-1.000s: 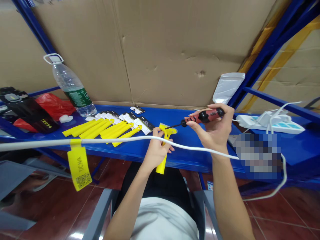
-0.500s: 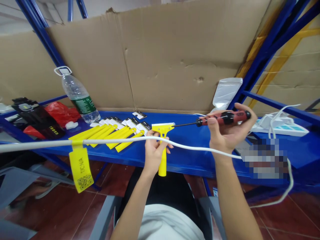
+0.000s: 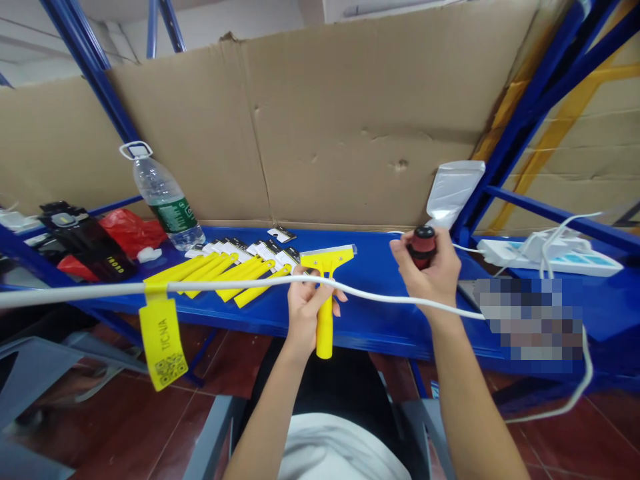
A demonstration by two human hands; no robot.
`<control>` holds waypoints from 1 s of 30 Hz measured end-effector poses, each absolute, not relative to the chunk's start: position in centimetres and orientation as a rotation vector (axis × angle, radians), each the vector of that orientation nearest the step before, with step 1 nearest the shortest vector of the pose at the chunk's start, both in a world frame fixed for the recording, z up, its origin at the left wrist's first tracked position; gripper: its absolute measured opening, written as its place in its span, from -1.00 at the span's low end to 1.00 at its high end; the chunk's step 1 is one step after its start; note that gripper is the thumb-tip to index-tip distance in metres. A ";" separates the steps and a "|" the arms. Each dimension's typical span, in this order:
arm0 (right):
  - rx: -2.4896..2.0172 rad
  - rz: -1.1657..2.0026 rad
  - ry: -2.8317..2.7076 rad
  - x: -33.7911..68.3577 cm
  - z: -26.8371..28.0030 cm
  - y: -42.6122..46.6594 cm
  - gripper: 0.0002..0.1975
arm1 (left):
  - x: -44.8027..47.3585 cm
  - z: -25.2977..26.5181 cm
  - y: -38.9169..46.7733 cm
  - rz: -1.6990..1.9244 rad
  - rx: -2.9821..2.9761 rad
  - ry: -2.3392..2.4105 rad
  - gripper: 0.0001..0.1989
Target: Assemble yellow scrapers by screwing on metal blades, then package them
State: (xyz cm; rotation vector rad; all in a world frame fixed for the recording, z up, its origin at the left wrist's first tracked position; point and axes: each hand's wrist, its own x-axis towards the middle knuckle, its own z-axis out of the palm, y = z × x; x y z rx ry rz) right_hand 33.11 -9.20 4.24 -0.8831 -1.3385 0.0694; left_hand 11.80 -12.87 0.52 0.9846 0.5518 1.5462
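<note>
A yellow scraper [image 3: 325,333] is gripped near its neck by my left hand [image 3: 304,303], its wide head up and its handle pointing down towards me. Two screws show on the head, and a pale strip runs along its top edge. My right hand [image 3: 433,273] is wrapped round the red and black handle of a screwdriver [image 3: 423,247], held apart from the scraper over the right of the blue shelf. The handle's end faces me; the shaft is hidden. Left of my left hand, several yellow handles [image 3: 253,280] lie in a row with black-and-white cards [image 3: 240,250].
A white cable [image 3: 200,285] with a yellow tag [image 3: 163,340] crosses in front of my hands. A large water bottle [image 3: 167,200], black flask [image 3: 90,240] and red bag [image 3: 130,230] stand left. At right are a power strip [image 3: 555,257] and a white packet [image 3: 455,190].
The screwdriver tip has left the scraper head. My right hand has drawn back and turned the screwdriver so its handle end faces me. My left hand keeps its grip on the scraper.
</note>
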 end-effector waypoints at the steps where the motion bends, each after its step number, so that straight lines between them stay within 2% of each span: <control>1: -0.895 0.040 -1.372 33.2 4.3 -9.3 -0.71 | 11.7 0.5 -12.9 1.529 0.989 0.543 -0.38; 6: -0.799 0.153 -1.626 33.2 5.1 -10.2 -0.83 | 11.4 0.1 -12.8 1.454 1.028 0.497 -0.40; 13: -0.749 0.321 -1.792 33.3 5.1 -10.7 -0.58 | 11.6 -0.3 -12.4 1.446 1.083 0.505 -0.38; 19: -0.797 0.337 -1.782 33.5 4.9 -10.7 -0.71 | 11.7 0.0 -12.4 1.366 1.121 0.503 -0.39; 25: -0.794 0.176 -1.556 34.1 5.2 -10.8 -0.74 | 10.5 1.3 -11.2 1.347 1.316 0.652 -0.44; 30: -0.850 0.055 -1.171 35.1 5.4 -10.5 -0.65 | 5.8 5.3 -3.9 1.411 1.761 0.935 -0.51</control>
